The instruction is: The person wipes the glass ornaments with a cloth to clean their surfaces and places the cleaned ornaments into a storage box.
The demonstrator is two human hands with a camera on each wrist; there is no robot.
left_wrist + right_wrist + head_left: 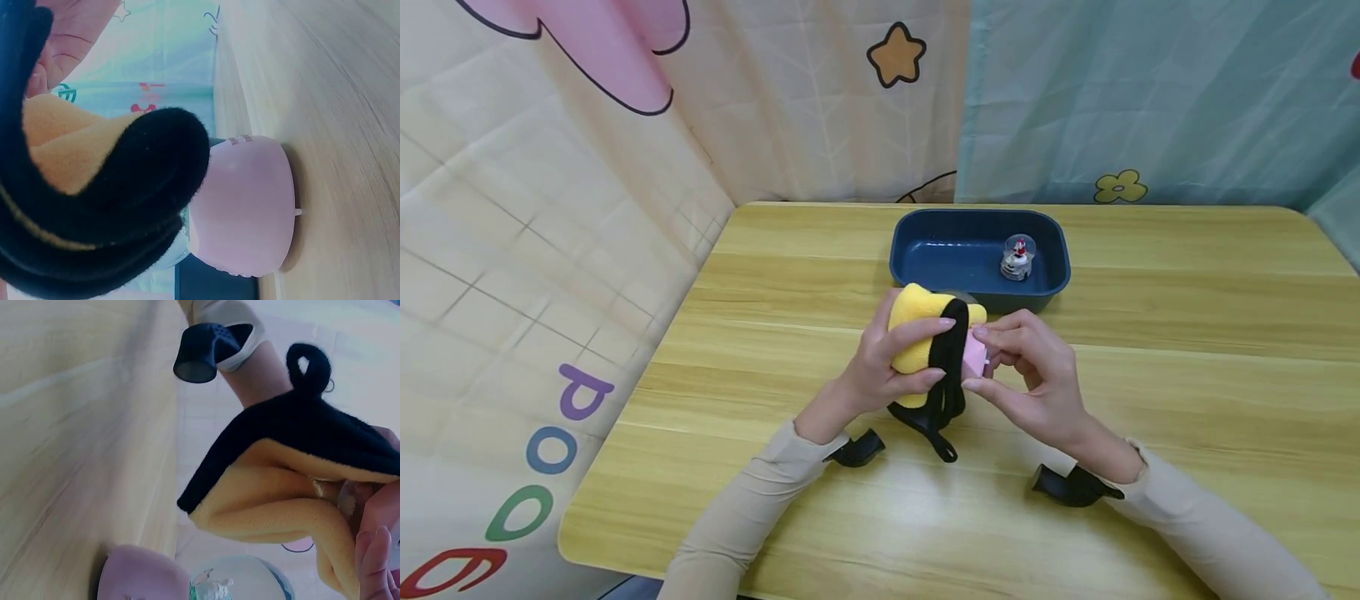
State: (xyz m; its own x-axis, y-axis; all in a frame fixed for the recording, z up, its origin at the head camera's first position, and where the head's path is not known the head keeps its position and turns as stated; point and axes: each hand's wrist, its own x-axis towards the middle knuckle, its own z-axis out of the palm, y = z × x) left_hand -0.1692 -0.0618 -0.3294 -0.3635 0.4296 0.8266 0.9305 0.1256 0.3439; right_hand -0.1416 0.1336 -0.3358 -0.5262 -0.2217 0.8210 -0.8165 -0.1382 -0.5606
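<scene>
A yellow cloth with black edging and a hanging loop (913,329) is bunched in my left hand (880,367), whose fingers grip it from the left side. My right hand (1037,375) pinches the pink base of a small snow globe (973,357) between thumb and fingers. In the right wrist view, the globe's clear dome (351,501) sits against the folds of the cloth (269,500). Behind the cloth, a larger snow globe with a pink base (247,206) stands on the table; in the head view the cloth mostly hides it.
A dark blue bin (917,287) stands at the back of the wooden table (1187,333). Inside it is a small snow globe with a red figure (1018,257). Printed curtains (820,100) hang behind the table and along its left side.
</scene>
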